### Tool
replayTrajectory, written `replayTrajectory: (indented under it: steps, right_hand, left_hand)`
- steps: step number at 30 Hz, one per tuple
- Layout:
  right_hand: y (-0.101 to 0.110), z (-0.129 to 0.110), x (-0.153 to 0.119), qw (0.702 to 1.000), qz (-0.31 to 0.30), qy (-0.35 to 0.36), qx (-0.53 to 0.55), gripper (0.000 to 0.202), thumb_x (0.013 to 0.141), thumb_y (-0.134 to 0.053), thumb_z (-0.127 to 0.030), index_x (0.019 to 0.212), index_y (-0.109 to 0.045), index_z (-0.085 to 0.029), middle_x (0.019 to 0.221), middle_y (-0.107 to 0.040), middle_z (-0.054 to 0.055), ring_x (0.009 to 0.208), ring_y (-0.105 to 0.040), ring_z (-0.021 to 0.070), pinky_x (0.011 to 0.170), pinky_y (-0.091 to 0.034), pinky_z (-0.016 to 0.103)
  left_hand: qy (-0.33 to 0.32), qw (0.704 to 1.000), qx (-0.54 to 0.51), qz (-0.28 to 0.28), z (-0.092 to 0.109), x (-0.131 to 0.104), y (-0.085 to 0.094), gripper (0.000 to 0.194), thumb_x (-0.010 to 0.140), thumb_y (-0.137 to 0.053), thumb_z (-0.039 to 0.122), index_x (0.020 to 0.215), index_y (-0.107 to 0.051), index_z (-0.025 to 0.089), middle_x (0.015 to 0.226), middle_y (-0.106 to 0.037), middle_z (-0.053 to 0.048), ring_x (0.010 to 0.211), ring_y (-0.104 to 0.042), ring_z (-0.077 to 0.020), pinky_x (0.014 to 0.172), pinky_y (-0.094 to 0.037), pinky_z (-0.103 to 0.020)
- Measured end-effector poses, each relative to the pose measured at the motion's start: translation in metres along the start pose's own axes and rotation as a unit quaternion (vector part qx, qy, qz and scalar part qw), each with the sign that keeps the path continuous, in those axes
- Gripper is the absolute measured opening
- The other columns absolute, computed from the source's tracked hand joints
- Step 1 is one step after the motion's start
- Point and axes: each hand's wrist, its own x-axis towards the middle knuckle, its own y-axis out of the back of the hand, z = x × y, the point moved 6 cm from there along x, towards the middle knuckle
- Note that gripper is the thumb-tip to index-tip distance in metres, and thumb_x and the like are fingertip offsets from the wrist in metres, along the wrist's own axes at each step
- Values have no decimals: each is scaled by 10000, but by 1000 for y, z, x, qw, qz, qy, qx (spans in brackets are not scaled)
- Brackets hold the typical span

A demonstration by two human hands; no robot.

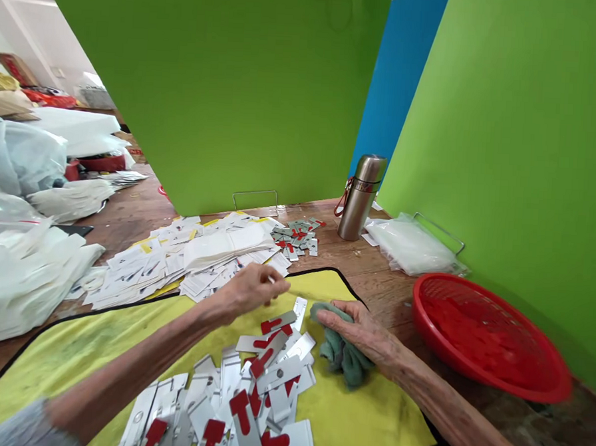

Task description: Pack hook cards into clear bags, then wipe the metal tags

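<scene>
My left hand reaches forward over the far edge of the yellow mat, its fingers pinched on a small white card at the edge of the spread of white cards. My right hand rests on the mat, closed on a crumpled green cloth. Between and below my hands lies a heap of grey metal plates with red T-shaped marks.
A steel flask stands at the back beside a small pile of grey and red plates. A red basket sits at the right, a clear plastic bag behind it. White bags crowd the left. Green panels wall the back and right.
</scene>
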Motion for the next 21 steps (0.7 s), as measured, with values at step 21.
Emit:
replayTrajectory:
  steps: [21]
  right_hand:
    - [1,16,7,999,-45,-6,17,460,690,-707,-577,785,-525,-165,568,-591,-25,463,-572,115,422,-461,221]
  left_hand:
    - [136,989,-19,63,6,106,-2,340,884,-568,338,1177,-559,165,1188,-589,-85,1009,-602,-217,841,-524,-426]
